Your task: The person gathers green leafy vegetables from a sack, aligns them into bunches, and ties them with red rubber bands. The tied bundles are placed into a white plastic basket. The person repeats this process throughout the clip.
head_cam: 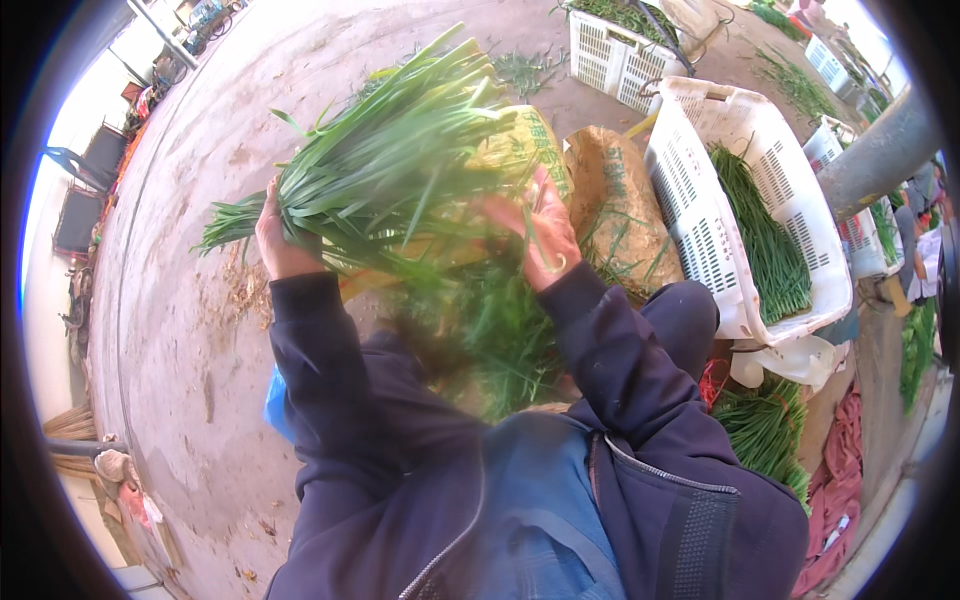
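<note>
My left hand (285, 238) grips a thick bunch of long green leaves, apparently garlic chives (375, 157), near one end. The bunch fans out to the upper right. At its right side my right hand (546, 232) has its fingers apart, blurred by motion; a thin loose blade (531, 221) lies across the palm. Between my knees is a blurred heap of loose green leaves (502, 337). Beyond the hands lies a yellow printed sack (529, 146), partly hidden by the bunch.
A brown sack (619, 202) with stray leaves lies right of my hands. Beside it stands a white plastic crate (694, 217) holding green bunches (765, 240). Another white crate (626, 64) is farther off. More bundles (765, 427) lie by my right side. A grey pole (881, 161) slants in at right.
</note>
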Motion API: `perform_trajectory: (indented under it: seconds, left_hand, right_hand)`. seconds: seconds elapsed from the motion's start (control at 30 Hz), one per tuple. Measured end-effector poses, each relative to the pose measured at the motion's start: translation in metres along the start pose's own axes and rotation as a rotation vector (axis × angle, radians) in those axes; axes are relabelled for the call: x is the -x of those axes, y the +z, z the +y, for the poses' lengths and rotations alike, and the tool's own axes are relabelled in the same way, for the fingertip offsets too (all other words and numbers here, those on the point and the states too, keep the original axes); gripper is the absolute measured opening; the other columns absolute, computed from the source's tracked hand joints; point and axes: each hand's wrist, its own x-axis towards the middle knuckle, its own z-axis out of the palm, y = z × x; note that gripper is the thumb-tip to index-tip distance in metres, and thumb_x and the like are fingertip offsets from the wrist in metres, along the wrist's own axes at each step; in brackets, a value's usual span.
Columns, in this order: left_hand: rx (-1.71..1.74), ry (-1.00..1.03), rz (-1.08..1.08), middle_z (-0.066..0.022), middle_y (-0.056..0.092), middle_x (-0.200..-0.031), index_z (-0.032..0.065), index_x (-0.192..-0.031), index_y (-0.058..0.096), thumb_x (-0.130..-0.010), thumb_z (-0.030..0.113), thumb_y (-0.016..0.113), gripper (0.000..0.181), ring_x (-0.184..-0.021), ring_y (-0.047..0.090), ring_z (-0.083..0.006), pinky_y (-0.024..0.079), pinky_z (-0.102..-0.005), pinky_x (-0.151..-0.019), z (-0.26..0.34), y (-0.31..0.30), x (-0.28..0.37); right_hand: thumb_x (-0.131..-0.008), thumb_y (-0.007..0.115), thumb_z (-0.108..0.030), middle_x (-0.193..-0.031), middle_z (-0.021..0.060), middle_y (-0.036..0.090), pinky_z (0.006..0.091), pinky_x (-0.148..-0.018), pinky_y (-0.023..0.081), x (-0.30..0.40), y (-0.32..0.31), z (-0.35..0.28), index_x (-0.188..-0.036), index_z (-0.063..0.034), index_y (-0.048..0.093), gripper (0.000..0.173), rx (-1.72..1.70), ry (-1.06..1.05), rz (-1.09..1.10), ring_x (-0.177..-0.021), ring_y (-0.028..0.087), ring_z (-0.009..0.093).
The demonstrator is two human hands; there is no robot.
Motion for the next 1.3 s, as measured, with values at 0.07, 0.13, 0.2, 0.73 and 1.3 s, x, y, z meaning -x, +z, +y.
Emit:
perform_trajectory:
  seconds: [0.07, 0.13, 0.2, 0.73, 1.3]
  left_hand:
    - [0.051, -0.019, 0.042, -0.0137, 0.069, -0.112, -0.0044, -0.120, 0.061, -0.104, 0.021, 0.047, 0.033, -0.098, 0.067, -0.0225, 0.055, -0.0348, -0.087, 0.009, 0.006, 0.000]
    - [0.081, -0.036, 0.009, -0.0154, 0.068, -0.114, -0.0037, -0.121, 0.061, -0.104, 0.022, 0.046, 0.034, -0.099, 0.067, -0.0272, 0.054, -0.0388, -0.089, 0.020, 0.003, 0.001]
    - [0.085, -0.052, -0.002, -0.0155, 0.068, -0.113, -0.0038, -0.121, 0.061, -0.104, 0.021, 0.045, 0.034, -0.098, 0.067, -0.0274, 0.054, -0.0390, -0.089, 0.029, 0.003, 0.008]
    - [-0.025, 0.086, -0.146, -0.0174, 0.068, -0.108, -0.0004, -0.117, 0.063, -0.102, 0.031, 0.051, 0.037, -0.096, 0.068, -0.0281, 0.057, -0.0434, -0.083, 0.075, 0.054, 0.046]
    - [0.035, 0.198, -0.040, -0.0047, 0.064, -0.094, 0.0077, -0.109, 0.060, -0.100, 0.031, 0.060, 0.025, -0.083, 0.064, -0.0161, 0.055, -0.0332, -0.077, 0.056, 0.100, 0.035]
  right_hand:
    - [-0.082, 0.081, -0.016, -0.151, 0.0253, 0.030, 0.0324, -0.062, 0.056, -0.003, -0.007, 0.010, -0.155, -0.0035, 0.010, 0.103, -0.075, 0.162, 0.004, -0.106, 0.064, 0.027]
    - [-0.084, 0.079, -0.017, -0.139, 0.0221, 0.043, 0.0312, -0.057, 0.053, 0.002, -0.004, 0.005, -0.149, -0.0035, 0.023, 0.087, -0.028, 0.282, -0.106, -0.103, 0.065, 0.026]
    - [-0.088, 0.075, -0.019, -0.114, 0.0148, 0.061, 0.0317, -0.063, 0.055, 0.014, 0.005, -0.006, -0.132, -0.0040, 0.040, 0.058, 0.094, 0.278, -0.283, -0.103, 0.065, 0.026]
    - [-0.101, 0.060, -0.021, -0.103, 0.0077, 0.066, 0.0249, -0.062, 0.051, 0.035, -0.025, -0.133, -0.128, -0.0007, 0.060, 0.035, 0.445, -0.409, -0.181, -0.075, 0.062, 0.011]
    - [-0.081, 0.080, -0.018, -0.146, 0.0166, 0.047, 0.0388, -0.107, 0.043, 0.023, 0.010, -0.102, -0.154, -0.0018, 0.026, 0.092, -0.030, 0.087, -0.751, -0.131, 0.051, 0.028]
